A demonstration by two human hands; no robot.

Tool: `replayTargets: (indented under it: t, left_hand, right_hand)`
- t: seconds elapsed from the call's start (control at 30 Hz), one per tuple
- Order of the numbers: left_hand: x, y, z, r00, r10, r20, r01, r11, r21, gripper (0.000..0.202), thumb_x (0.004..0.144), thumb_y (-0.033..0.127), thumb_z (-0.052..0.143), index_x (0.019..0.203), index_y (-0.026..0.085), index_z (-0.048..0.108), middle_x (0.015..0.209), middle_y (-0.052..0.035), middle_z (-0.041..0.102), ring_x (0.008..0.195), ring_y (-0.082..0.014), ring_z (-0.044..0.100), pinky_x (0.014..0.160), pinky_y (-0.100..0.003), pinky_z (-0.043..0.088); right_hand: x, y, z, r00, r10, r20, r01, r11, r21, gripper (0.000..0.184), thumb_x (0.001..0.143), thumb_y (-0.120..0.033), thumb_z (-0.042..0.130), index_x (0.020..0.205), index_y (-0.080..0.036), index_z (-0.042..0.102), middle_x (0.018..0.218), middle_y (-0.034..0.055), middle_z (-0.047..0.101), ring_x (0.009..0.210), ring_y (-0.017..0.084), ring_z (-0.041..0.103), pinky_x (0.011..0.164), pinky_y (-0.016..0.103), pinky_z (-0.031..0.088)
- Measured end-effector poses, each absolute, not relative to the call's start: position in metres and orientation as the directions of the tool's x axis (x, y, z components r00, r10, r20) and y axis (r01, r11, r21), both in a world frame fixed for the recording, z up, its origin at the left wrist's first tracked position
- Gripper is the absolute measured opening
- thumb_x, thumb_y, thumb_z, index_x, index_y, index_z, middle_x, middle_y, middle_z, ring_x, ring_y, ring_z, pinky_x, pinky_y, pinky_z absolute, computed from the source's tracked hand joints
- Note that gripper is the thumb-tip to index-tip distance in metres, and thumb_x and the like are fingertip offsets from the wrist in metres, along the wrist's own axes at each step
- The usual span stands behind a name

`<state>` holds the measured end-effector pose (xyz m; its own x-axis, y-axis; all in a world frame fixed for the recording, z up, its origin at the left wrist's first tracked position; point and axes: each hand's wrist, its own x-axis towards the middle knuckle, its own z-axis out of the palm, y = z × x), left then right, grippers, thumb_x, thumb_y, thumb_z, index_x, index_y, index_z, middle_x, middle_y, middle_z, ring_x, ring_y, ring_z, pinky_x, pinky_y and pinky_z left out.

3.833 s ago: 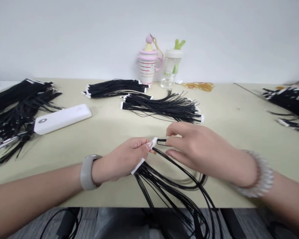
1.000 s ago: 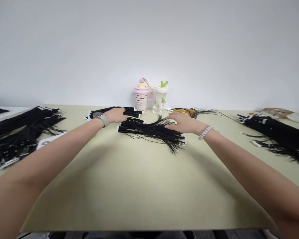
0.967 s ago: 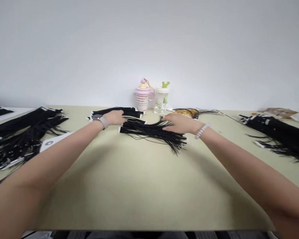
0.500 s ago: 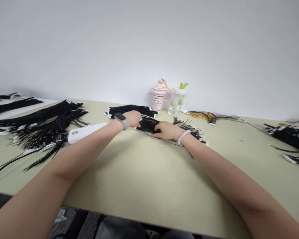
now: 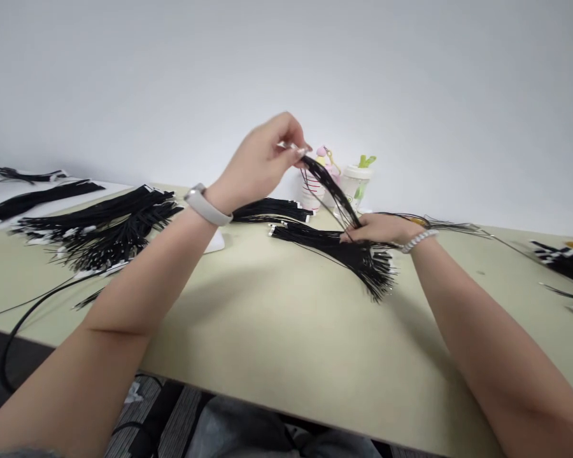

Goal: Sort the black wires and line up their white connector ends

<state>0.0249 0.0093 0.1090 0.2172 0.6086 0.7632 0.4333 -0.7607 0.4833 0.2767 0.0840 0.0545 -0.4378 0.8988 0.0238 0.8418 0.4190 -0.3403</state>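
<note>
My left hand [image 5: 267,156], raised above the table, pinches the white connector end of a thin bunch of black wires [image 5: 332,184]. That bunch slants down to the right, to my right hand [image 5: 377,230], whose thumb and fingers close on it low over the table. Beneath my right hand lies a larger pile of black wires [image 5: 315,242], white connectors at its left end and loose tips fanned out at its right. Behind the pile, another bundle of black wires [image 5: 267,208] rests on the table, partly covered by my left wrist.
A pink striped cup [image 5: 310,191] and a clear cup with a green top [image 5: 356,184] stand against the wall. Many black wires [image 5: 109,222] are heaped at left beside a partly hidden white device [image 5: 216,242]. More wires [image 5: 566,261] lie far right.
My left hand has risen from the pile, lifting the connector end of a wire bunch. My right hand has moved right along the pile. The view has shifted slightly.
</note>
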Motion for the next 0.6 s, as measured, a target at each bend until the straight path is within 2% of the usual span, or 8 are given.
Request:
replayTargets:
  t: [0.1,0.2,0.27,0.37,0.43,0.5,0.53,0.6]
  left_hand:
    - [0.014,0.005,0.121,0.136,0.61,0.781,0.284,-0.779,0.559,0.01,0.085,0.025,0.045,0.079,0.018,0.047,0.09,-0.002,0.062,0.081,-0.0113,0.063,0.079,-0.03,0.049]
    - [0.002,0.007,0.126,0.042,0.546,0.837,0.254,-0.816,0.519,0.006,0.086,0.026,0.047,0.084,0.02,0.048,0.09,-0.0019,0.062,0.083,-0.0108,0.062,0.08,-0.03,0.051]
    - [-0.006,0.008,0.128,0.001,0.478,0.879,0.349,-0.823,0.447,0.01,0.084,0.016,0.047,0.091,0.023,0.048,0.094,0.0003,0.062,0.093,-0.0099,0.059,0.08,-0.027,0.052]
    - [-0.015,0.005,0.132,-0.027,0.38,0.925,0.48,-0.807,0.345,0.03,0.079,0.005,0.047,0.102,0.024,0.047,0.111,0.0021,0.058,0.109,-0.0105,0.05,0.076,-0.024,0.055]
    - [-0.017,0.0,0.133,-0.031,0.402,0.915,0.451,-0.811,0.371,0.034,0.078,0.007,0.053,0.106,0.024,0.048,0.117,0.0009,0.055,0.115,-0.0132,0.046,0.076,-0.026,0.056]
    - [-0.015,-0.007,0.134,-0.006,0.512,0.859,0.358,-0.801,0.48,0.035,0.076,0.014,0.06,0.108,0.025,0.052,0.107,-0.0003,0.06,0.109,-0.0151,0.051,0.082,-0.032,0.055]
    - [-0.013,-0.011,0.134,0.018,0.58,0.814,0.32,-0.775,0.545,0.036,0.074,0.016,0.063,0.108,0.025,0.054,0.096,0.0,0.062,0.103,-0.0152,0.055,0.085,-0.034,0.053]
    - [-0.005,-0.019,0.134,0.088,0.705,0.703,0.288,-0.694,0.66,0.035,0.075,0.018,0.062,0.109,0.023,0.057,0.077,0.0023,0.061,0.088,-0.014,0.062,0.087,-0.039,0.05]
  right_hand:
    - [0.284,0.079,0.071,-0.321,0.895,0.311,0.783,0.435,-0.444,0.039,0.074,-0.051,0.055,0.08,-0.014,0.065,0.063,0.0023,0.058,0.062,0.015,0.053,0.056,0.026,0.039]
    - [0.282,0.065,0.089,-0.107,0.744,0.659,0.668,0.545,-0.507,0.032,0.081,-0.042,0.048,0.085,-0.014,0.063,0.076,0.0044,0.06,0.065,0.012,0.053,0.055,0.025,0.037]
    - [0.279,0.049,0.101,-0.165,0.748,0.643,0.652,0.572,-0.497,0.033,0.082,-0.044,0.048,0.082,-0.015,0.063,0.072,0.0041,0.06,0.058,0.01,0.052,0.052,0.024,0.036]
    - [0.279,0.019,0.12,-0.409,0.824,0.392,0.727,0.554,-0.405,0.031,0.077,-0.045,0.056,0.076,-0.016,0.066,0.051,-0.0013,0.051,0.044,0.006,0.04,0.047,0.024,0.032]
    - [0.282,0.0,0.131,-0.332,0.765,0.552,0.815,0.527,-0.24,0.026,0.076,-0.04,0.058,0.075,-0.016,0.067,0.048,-0.0027,0.047,0.043,0.005,0.034,0.047,0.024,0.029]
    - [0.289,-0.017,0.141,-0.2,0.572,0.796,0.882,0.459,-0.108,0.022,0.076,-0.036,0.059,0.077,-0.016,0.069,0.053,-0.0016,0.049,0.048,0.005,0.035,0.05,0.025,0.029]
    - [0.295,-0.025,0.146,-0.147,0.487,0.861,0.905,0.418,-0.082,0.022,0.076,-0.036,0.059,0.079,-0.016,0.069,0.057,-0.0006,0.052,0.051,0.005,0.038,0.051,0.025,0.029]
    - [0.313,-0.038,0.153,-0.07,0.463,0.884,0.929,0.354,-0.111,0.027,0.076,-0.04,0.059,0.087,-0.018,0.069,0.067,0.0013,0.057,0.059,0.007,0.046,0.055,0.026,0.032]
